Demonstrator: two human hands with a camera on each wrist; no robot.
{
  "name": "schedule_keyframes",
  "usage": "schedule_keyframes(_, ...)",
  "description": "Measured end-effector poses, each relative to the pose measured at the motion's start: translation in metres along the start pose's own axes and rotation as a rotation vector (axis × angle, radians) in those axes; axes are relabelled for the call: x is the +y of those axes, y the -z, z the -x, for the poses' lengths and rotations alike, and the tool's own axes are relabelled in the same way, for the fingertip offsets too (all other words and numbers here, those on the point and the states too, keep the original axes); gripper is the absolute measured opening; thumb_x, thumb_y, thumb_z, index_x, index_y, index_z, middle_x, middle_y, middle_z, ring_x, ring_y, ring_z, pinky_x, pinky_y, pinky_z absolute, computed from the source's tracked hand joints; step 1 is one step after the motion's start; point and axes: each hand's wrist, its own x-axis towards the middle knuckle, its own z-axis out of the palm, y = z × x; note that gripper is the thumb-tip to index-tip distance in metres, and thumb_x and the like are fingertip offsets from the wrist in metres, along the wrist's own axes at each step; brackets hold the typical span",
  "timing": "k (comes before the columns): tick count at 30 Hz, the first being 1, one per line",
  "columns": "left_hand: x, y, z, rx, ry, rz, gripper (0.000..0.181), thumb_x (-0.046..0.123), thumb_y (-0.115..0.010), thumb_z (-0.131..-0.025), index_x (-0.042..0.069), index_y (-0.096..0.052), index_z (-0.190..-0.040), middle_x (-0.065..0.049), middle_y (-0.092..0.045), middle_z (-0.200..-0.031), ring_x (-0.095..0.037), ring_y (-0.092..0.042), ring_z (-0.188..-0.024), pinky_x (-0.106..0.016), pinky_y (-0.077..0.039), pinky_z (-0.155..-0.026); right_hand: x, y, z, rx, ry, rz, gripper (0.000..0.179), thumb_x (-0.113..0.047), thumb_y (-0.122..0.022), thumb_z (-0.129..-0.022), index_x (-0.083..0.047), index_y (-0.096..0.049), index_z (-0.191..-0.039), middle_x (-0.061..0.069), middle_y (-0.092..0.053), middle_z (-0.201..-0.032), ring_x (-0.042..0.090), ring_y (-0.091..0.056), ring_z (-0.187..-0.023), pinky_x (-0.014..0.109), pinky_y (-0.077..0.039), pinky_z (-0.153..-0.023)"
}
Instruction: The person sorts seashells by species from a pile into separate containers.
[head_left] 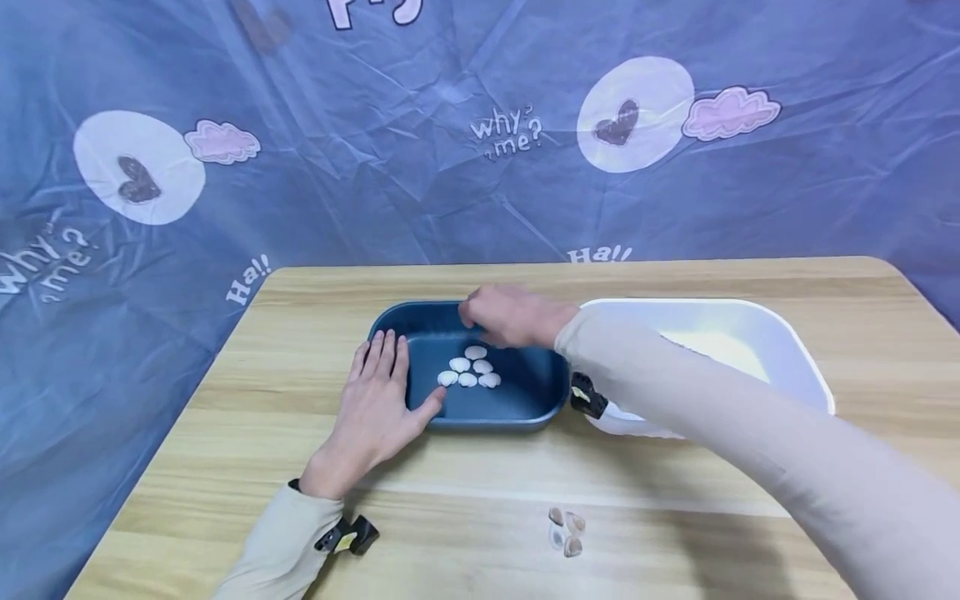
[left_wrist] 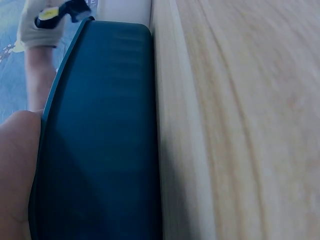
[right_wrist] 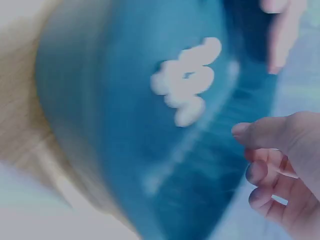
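A dark blue basin (head_left: 525, 400) holds several white shells (head_left: 467, 380), laid flat in a triangle with its wide row toward the front. My left hand (head_left: 378, 408) rests on the basin's left end, fingers straight along the rim and thumb over the front edge. Above the back part of the basin hangs my right hand (head_left: 517, 317), blurred in the head view. In the right wrist view its fingers (right_wrist: 257, 172) are loosely bent, and nothing shows between them and the thumb. The shells (right_wrist: 187, 82) lie apart from that hand.
A white basin (head_left: 806, 375) stands just right of the blue one, partly behind my right sleeve (head_left: 712, 400). Several brownish and pale shells (head_left: 573, 547) lie on the wooden table (head_left: 465, 517) near the front. A printed blue cloth (head_left: 420, 192) hangs behind the table.
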Motion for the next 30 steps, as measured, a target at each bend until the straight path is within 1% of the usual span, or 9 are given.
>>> schedule_keyframes(2,0.0,0.001,-0.001,-0.006,0.002,-0.006,0.093,0.063,-0.044,-0.09,-0.01,-0.03,-0.146,-0.027,-0.024,-0.154,-0.037,-0.015,-0.145,-0.047,-0.007,-0.118,-0.002,0.013,0.008,0.048,0.0,-0.02,0.019,-0.004,-0.069,-0.083,-0.001,-0.068,-0.102,0.009,-0.068,-0.098,0.021,-0.063,-0.085,0.033,-0.053,-0.076)
schedule_keyframes(6,0.0,0.003,-0.001,-0.011,0.006,-0.011,0.093,0.063,-0.044,-0.09,-0.01,-0.029,-0.146,-0.027,-0.023,-0.154,-0.037,-0.015,-0.145,-0.047,-0.006,-0.118,-0.013,0.034,0.033,0.153,0.034,-0.055,0.016,-0.004,-0.07,-0.082,-0.004,-0.07,-0.098,0.003,-0.066,-0.083,0.016,-0.059,-0.074,0.032,-0.052,-0.071)
schedule_keyframes(11,0.001,0.003,0.0,-0.01,0.002,-0.007,0.093,0.062,-0.046,-0.09,-0.01,-0.03,-0.146,-0.027,-0.024,-0.154,-0.038,-0.015,-0.145,-0.048,-0.006,-0.118,-0.036,0.038,0.084,0.269,0.073,-0.079,0.015,-0.003,-0.071,-0.081,-0.009,-0.072,-0.094,-0.003,-0.063,-0.078,0.01,-0.059,-0.069,0.026,-0.052,-0.063)
schedule_keyframes(16,0.003,0.003,-0.001,-0.01,-0.018,-0.015,0.093,0.063,-0.046,-0.09,-0.01,-0.03,-0.146,-0.027,-0.024,-0.154,-0.038,-0.016,-0.145,-0.049,-0.007,-0.117,-0.068,0.001,0.145,0.361,0.081,-0.174,0.015,-0.004,-0.073,-0.081,-0.014,-0.071,-0.091,-0.008,-0.063,-0.085,0.001,-0.059,-0.072,0.016,-0.051,-0.064)
schedule_keyframes(19,0.003,0.003,-0.002,-0.016,-0.027,-0.016,0.094,0.064,-0.045,-0.09,-0.009,-0.03,-0.146,-0.026,-0.024,-0.154,-0.038,-0.016,-0.145,-0.049,-0.006,-0.118,-0.085,-0.031,0.174,0.417,0.126,-0.224,0.011,-0.009,-0.072,-0.084,-0.019,-0.069,-0.09,-0.015,-0.058,-0.081,-0.007,-0.052,-0.07,0.009,-0.046,-0.064)
schedule_keyframes(21,0.004,0.003,-0.002,-0.017,-0.033,-0.011,0.094,0.064,-0.045,-0.09,-0.009,-0.03,-0.146,-0.027,-0.024,-0.154,-0.039,-0.017,-0.144,-0.049,-0.006,-0.117,-0.091,-0.048,0.19,0.471,0.115,-0.226,0.012,-0.012,-0.07,-0.085,-0.023,-0.067,-0.089,-0.019,-0.054,-0.081,-0.01,-0.047,-0.07,0.006,-0.042,-0.063)
schedule_keyframes(25,0.004,0.003,0.0,-0.033,-0.022,0.0,0.094,0.064,-0.046,-0.089,-0.01,-0.029,-0.147,-0.027,-0.023,-0.154,-0.039,-0.016,-0.145,-0.049,-0.004,-0.118,-0.09,-0.073,0.207,0.604,0.063,-0.269,0.02,-0.007,-0.073,-0.08,-0.023,-0.065,-0.087,-0.019,-0.056,-0.084,-0.009,-0.05,-0.072,0.005,-0.042,-0.063)
schedule_keyframes(27,0.004,0.003,0.001,-0.036,-0.014,0.002,0.094,0.063,-0.047,-0.089,-0.01,-0.029,-0.147,-0.026,-0.023,-0.154,-0.039,-0.016,-0.145,-0.049,-0.004,-0.118,-0.091,-0.083,0.21,0.602,0.032,-0.307,0.017,-0.008,-0.073,-0.082,-0.022,-0.066,-0.088,-0.018,-0.059,-0.087,-0.009,-0.052,-0.075,0.005,-0.043,-0.065)
schedule_keyframes(30,0.005,0.003,0.002,-0.038,-0.01,0.006,0.095,0.063,-0.048,-0.089,-0.009,-0.029,-0.147,-0.026,-0.023,-0.154,-0.039,-0.015,-0.145,-0.049,-0.004,-0.118,-0.096,-0.094,0.212,0.534,-0.008,-0.346,0.015,-0.009,-0.073,-0.083,-0.02,-0.068,-0.091,-0.017,-0.059,-0.089,-0.008,-0.053,-0.077,0.005,-0.043,-0.067)
